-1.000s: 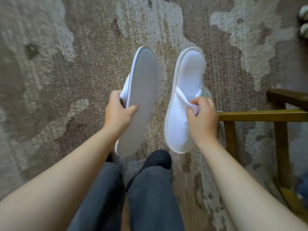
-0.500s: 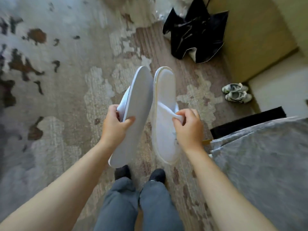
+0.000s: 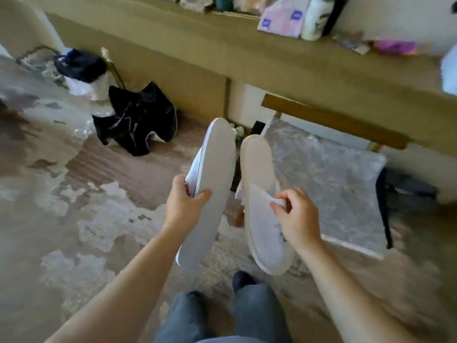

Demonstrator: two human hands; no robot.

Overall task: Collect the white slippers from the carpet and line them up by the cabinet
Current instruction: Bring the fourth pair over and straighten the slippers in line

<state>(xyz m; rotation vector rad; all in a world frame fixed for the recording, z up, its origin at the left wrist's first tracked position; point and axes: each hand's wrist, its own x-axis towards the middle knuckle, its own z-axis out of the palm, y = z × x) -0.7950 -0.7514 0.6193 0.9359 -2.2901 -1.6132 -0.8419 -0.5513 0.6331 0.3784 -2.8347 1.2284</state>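
The left hand [image 3: 184, 206] grips one flat white fabric slipper [image 3: 210, 194] by its edge, grey sole toward the camera; the right hand [image 3: 295, 219] pinches the upper of the second white slipper [image 3: 259, 194]. Both hang mid-frame, lifted for carrying, long axes running upward toward the tan wooden cabinet [image 3: 197, 78] in the upper frame.

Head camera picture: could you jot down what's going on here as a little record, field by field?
left hand: left hand grips the left slipper, grey sole toward the camera
right hand: right hand pinches the strap of the right slipper, its inside toward the camera
slippers: both held in the air, side by side, apart
floor: patterned carpet
ahead: cabinet, with a black bag on the floor before it
task stage: slippers collected, not yet lined up
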